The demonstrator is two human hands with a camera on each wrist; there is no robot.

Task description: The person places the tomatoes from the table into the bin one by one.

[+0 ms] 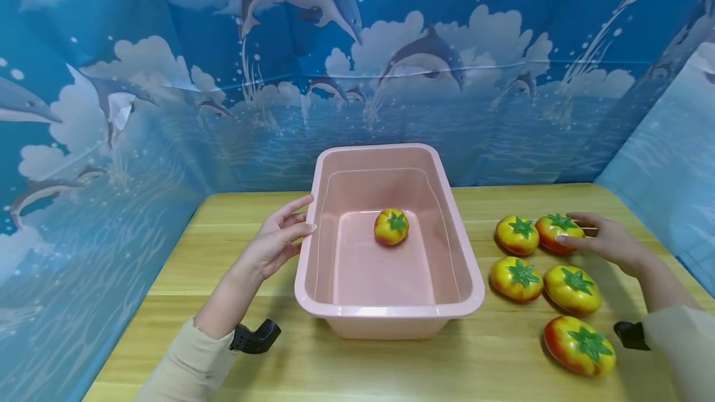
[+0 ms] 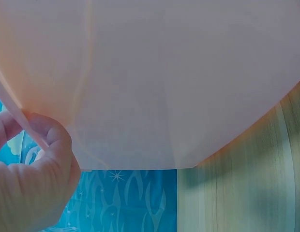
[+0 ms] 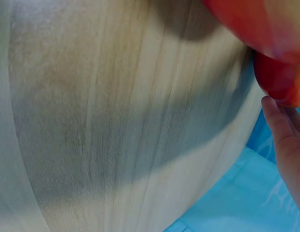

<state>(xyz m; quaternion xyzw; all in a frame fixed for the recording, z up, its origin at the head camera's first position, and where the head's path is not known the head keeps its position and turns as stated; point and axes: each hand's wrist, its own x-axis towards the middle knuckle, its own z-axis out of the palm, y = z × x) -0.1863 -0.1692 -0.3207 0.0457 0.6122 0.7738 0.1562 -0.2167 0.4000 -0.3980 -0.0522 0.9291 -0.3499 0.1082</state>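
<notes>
A pink plastic basin (image 1: 390, 311) stands mid-table with one yellow-red toy tomato (image 1: 391, 226) lying inside. My left hand (image 1: 279, 237) grips its left rim, thumb over the edge and fingers outside; the left wrist view shows the rim (image 2: 17, 113) between thumb and fingers. On the right, my right hand (image 1: 606, 241) holds the far-right toy tomato (image 1: 553, 231) at its right side, thumb in front and fingers behind. A fingertip meets the red tomato (image 3: 278, 82) in the right wrist view. Its far side is hidden there.
Right of the basin are several more toy tomatoes: one at back left (image 1: 517, 235), two in the middle, (image 1: 511, 287) and a yellower tomato (image 1: 575, 299), and a nearest tomato (image 1: 575, 352). A dolphin-print curtain (image 1: 391, 110) encloses the wooden table (image 1: 223, 309).
</notes>
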